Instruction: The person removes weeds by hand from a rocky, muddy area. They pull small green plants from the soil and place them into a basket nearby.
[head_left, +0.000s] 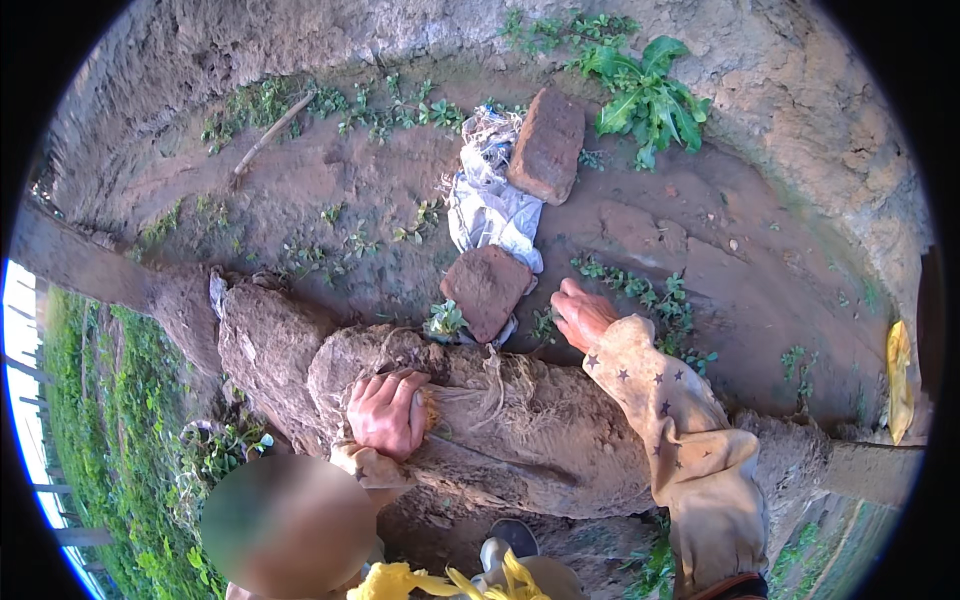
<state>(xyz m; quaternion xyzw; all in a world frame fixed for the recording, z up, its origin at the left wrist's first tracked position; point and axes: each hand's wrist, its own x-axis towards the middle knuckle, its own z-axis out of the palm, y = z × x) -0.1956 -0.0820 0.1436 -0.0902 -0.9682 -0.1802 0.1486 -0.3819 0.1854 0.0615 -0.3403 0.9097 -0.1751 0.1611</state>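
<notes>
My left hand (388, 412) rests on a mud-caked sack (517, 442), fingers bent over it and the thumb beside a tuft of orange fibre (430, 405). Whether it grips the sack is unclear. Beyond the sack, my right hand (581, 315) reaches down towards damp ground, its palm and fingertips partly hidden. Just left of that hand lies a reddish-brown brick (487, 291) on the near end of a torn white woven plastic sheet (491, 206). A second brick (551, 146) sits at the sheet's far right side.
Mud-covered sacks (262, 345) form a low row before me. A stick (274, 131) and a leafy weed (652, 101) lie near the curved earth bank (817, 90). Something yellow (898, 382) is at far right. My shoe (514, 536) shows below; a blurred patch covers the lower left.
</notes>
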